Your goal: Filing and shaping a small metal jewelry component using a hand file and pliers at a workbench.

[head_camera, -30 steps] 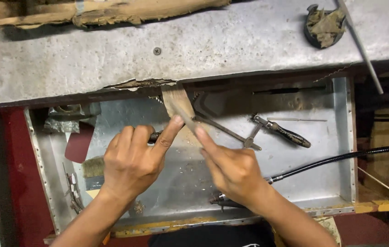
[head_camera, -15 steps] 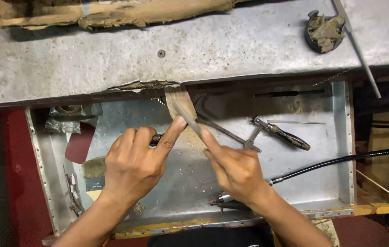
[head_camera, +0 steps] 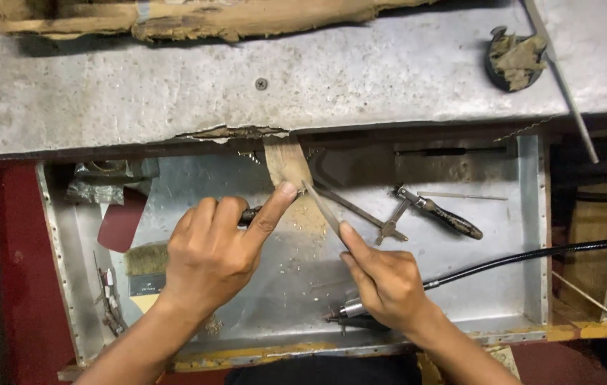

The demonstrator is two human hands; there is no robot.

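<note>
Flat file (head_camera: 325,207), centre frame, long axis slanting from the wooden bench peg (head_camera: 286,162) at upper left down to the right hand (head_camera: 385,281), fingers clamped on its handle end; left hand (head_camera: 214,253) presses an extended index fingertip at the peg tip, remaining fingers curled.

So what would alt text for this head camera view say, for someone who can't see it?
Two bare hands work a thin metal file against a worn wooden peg on a metal bench; left hand, right hand. Tools lie in the tray below.
</note>
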